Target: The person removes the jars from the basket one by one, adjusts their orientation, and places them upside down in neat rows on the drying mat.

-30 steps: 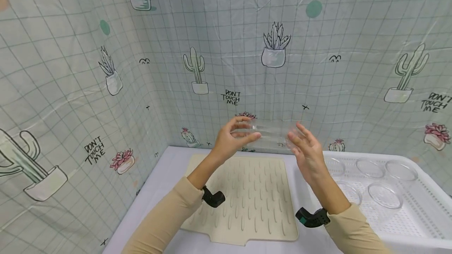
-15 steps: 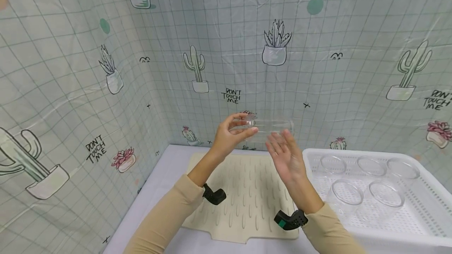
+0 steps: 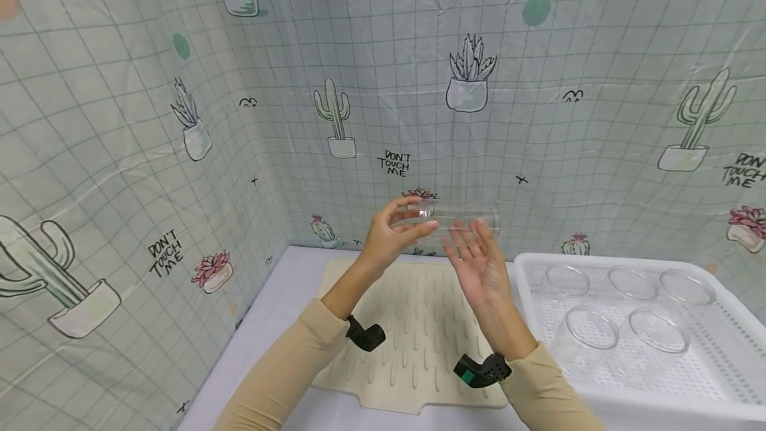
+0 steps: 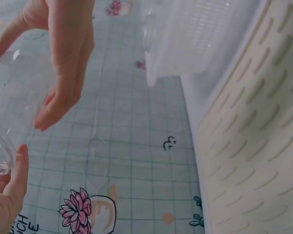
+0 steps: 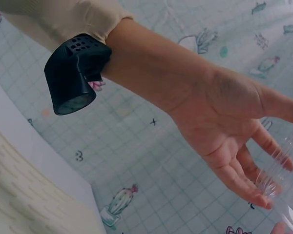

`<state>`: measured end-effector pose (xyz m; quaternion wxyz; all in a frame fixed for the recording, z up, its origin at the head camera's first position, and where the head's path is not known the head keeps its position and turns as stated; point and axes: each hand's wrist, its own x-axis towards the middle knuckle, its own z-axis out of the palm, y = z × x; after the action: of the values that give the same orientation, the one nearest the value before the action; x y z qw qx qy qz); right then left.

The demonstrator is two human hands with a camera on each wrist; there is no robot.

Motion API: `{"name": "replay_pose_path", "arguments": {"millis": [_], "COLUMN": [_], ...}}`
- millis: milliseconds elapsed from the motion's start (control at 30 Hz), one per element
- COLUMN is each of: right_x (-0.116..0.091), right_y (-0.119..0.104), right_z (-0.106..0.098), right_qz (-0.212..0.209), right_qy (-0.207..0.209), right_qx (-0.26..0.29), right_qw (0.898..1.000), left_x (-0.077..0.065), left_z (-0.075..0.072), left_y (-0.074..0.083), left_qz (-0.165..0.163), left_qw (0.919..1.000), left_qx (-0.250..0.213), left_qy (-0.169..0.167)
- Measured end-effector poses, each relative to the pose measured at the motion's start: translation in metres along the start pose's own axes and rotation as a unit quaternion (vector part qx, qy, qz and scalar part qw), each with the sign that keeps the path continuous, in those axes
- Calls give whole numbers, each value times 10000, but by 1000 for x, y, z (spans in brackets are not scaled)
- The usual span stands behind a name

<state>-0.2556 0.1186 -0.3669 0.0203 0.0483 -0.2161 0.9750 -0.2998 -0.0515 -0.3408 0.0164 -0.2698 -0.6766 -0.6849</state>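
Note:
A clear drinking glass point(image 3: 461, 215) lies sideways in the air above the ribbed mat, between my two hands. My left hand point(image 3: 389, 235) grips its left end, thumb in front and fingers behind. My right hand point(image 3: 481, 268) is under the right part of the glass, palm towards me, with the thumb on one side and long, slightly bent fingers on the other. Through the clear wall those fingers show. In the left wrist view both hands are round the glass point(image 4: 19, 92); the right wrist view shows right fingertips touching the glass point(image 5: 288, 190).
Below the hands a cream ribbed drying mat point(image 3: 413, 331) lies on the white table point(image 3: 281, 285). At the right stands a white perforated basket point(image 3: 706, 378) holding several clear glasses point(image 3: 589, 328). Behind hangs a cactus-print curtain point(image 3: 383, 118).
My right hand has moved from the glass's right end down and left to its underside, palm turned towards me. The left hand has stayed almost in place.

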Motion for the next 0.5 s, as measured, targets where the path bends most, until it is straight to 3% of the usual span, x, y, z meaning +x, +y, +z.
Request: {"name": "replay_pose_path", "arguments": {"millis": [300,500], "right_x": [2,6], "right_y": [4,6], "right_z": [4,1], "right_qz": [-20,-100], "right_qy": [176,222], "right_qx": [200,-80], "right_qw": [9996,9997], "left_x": [0,-9], "left_z": [-4,-7], "left_y": [2,17], "left_qz": [-114,-131], "left_qw": [9999,9993], "left_qx": [-48,147], "left_qy": [-104,-323]}}
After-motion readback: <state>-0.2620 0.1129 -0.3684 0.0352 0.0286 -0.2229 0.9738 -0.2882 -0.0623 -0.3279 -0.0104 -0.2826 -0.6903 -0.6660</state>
